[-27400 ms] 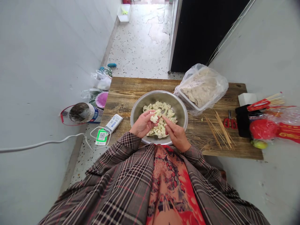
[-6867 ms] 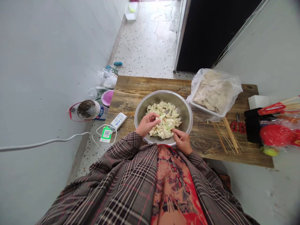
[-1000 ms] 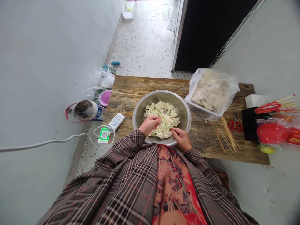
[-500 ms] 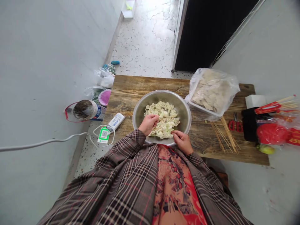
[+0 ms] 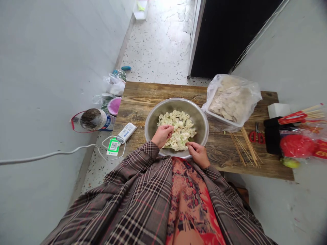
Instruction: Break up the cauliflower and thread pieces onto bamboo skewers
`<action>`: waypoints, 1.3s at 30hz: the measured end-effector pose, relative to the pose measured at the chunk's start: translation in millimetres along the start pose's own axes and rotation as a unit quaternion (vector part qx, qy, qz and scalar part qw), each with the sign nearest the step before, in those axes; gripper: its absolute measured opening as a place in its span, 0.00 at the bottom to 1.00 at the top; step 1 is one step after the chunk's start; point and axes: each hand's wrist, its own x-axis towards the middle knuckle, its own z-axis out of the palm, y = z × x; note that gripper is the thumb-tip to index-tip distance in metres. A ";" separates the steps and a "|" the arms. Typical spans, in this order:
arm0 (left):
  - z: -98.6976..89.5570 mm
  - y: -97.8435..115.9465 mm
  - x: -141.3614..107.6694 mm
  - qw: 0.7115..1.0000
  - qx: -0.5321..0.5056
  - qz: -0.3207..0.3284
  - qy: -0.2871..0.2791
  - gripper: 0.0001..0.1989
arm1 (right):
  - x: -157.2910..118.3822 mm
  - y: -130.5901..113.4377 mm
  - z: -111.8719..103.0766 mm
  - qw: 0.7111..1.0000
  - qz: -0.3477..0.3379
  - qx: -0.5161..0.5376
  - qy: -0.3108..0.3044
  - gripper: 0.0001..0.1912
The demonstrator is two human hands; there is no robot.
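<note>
A wide metal bowl [image 5: 153,117] holds many pale cauliflower florets [image 5: 176,117]. Over its near left part, my left hand [image 5: 162,135] is closed in a pinch, with a cauliflower floret [image 5: 178,126] at its fingertips. My right hand [image 5: 198,154] comes over the near right rim, thumb and fingers pinched together beside the florets. Whatever lies between those right fingertips is too small to make out.
Right of the bowl are a bagged white tray of pale slices [image 5: 230,100], loose bamboo skewers [image 5: 246,148] and red-handled scissors [image 5: 257,136]. A white power strip [image 5: 127,132] with its cable lies at the table's left edge; a bucket [image 5: 95,119] stands beyond.
</note>
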 end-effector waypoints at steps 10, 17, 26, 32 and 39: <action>0.4 0.9 -1.8 1.000 -0.018 -0.012 0.002 0.06 | -0.2 0.2 2.5 1.000 -0.003 -0.021 0.020 0.18; -0.7 -1.1 -1.3 1.000 -0.006 -0.003 -0.008 0.08 | -1.4 0.9 6.9 0.999 -0.002 -0.025 0.034 0.18; -0.1 3.9 -1.7 0.998 -0.039 -0.036 -0.041 0.07 | -0.1 -0.9 7.2 0.999 -0.016 -0.028 0.031 0.17; -2.7 4.2 0.2 0.998 -0.026 -0.046 -0.043 0.08 | 1.3 0.9 9.9 0.999 -0.016 -0.015 0.030 0.17; -6.8 4.9 4.2 0.998 0.014 -0.033 -0.042 0.08 | 3.8 1.5 14.1 1.000 -0.004 0.011 0.023 0.18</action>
